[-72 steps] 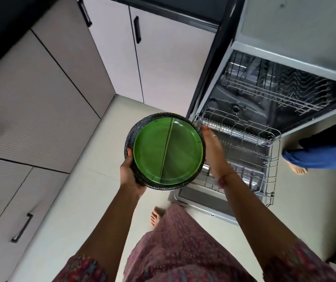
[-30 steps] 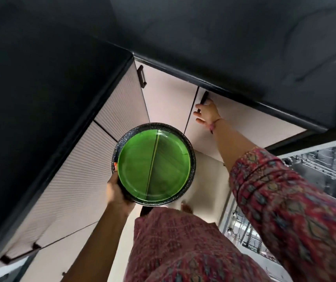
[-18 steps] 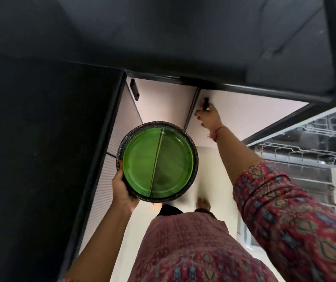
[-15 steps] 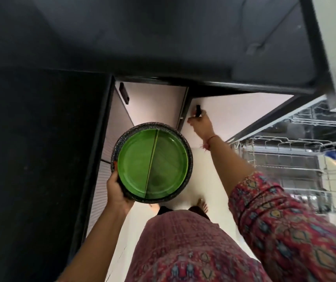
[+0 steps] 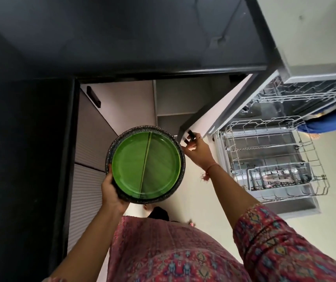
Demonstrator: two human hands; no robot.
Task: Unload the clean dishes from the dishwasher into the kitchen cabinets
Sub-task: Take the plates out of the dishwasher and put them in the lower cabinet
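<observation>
1. The step in hand looks like opening a low cabinet so the dishes can go in. The right hand (image 5: 196,150) has its fingers curled round the dark handle (image 5: 189,137) of the cabinet door (image 5: 218,115), which stands swung open toward the dishwasher.
2. The left hand (image 5: 112,192) grips the lower left edge of a stack: a green plate (image 5: 145,163) lying in a wider dark speckled plate (image 5: 181,159), held about level in front of the body, just left of the door handle.
3. Inside the cabinet, pale shelves (image 5: 173,115) show, the nearer parts hidden behind the stack.
4. Next, by my reading, the right hand should let the door stand and help steady the stack, or the left hand must lower it alone onto a shelf, keeping it flat so the green plate does not slide.
5. The green plate is round, glossy and smooth, with a raised rib across its middle; the dark plate has a mottled, enamel-like rim.
6. The dishwasher's lower rack (image 5: 273,157), of thin white-coated wire, is pulled out on the right, with a grey cutlery basket (image 5: 281,176) in it.
</observation>
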